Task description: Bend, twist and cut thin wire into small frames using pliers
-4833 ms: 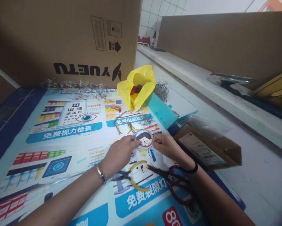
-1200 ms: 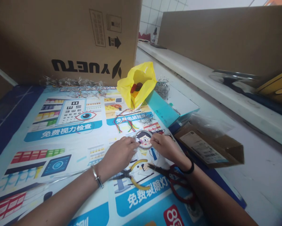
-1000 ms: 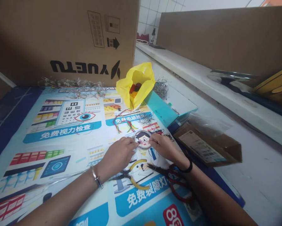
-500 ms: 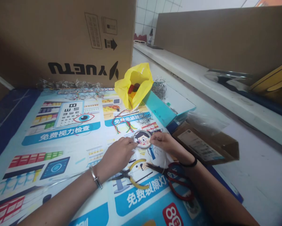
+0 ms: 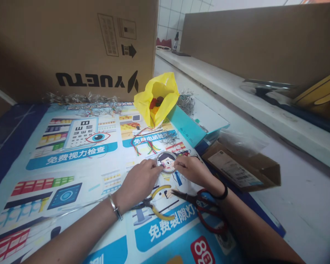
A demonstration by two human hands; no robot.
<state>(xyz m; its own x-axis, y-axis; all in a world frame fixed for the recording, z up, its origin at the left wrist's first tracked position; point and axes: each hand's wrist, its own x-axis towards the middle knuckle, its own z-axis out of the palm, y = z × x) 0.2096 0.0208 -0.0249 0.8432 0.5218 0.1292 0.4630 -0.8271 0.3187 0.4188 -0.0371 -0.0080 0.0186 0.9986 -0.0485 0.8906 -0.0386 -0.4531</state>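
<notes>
1. While the red-handled scissors [image 5: 194, 200] lay close to the right forearm, the yellow-handled pliers [image 5: 148, 202] rested just to their left, handles spread. Neither tool was in a hand.

2. Beyond the pliers, the left hand [image 5: 142, 179] reached the left rim of a silvery ring [image 5: 169, 172], thumb and forefinger clamped on it. The right hand [image 5: 192, 169] met the right rim with its fingers curled together; whether they gripped anything besides the edge, I could not tell.

3. The ring was between the hands, low over a face printed on the poster [image 5: 107, 161]. The step in hand looked like fine work on the rim, the left hand steadying and the right hand working. The next move seemed to call for a firm left pinch and a light, controlled right one, so the ring would not twist.

4. Farther right were a brown carton [image 5: 236, 168] and, past it, a teal box [image 5: 185, 126].

5. Straight beyond the ring lay coloured threads [image 5: 153, 147], with a yellow bag [image 5: 169, 102] farther off.

6. At the far left, tangled wire [image 5: 82, 101] ran along the foot of a large cardboard box [image 5: 71, 44].
</notes>
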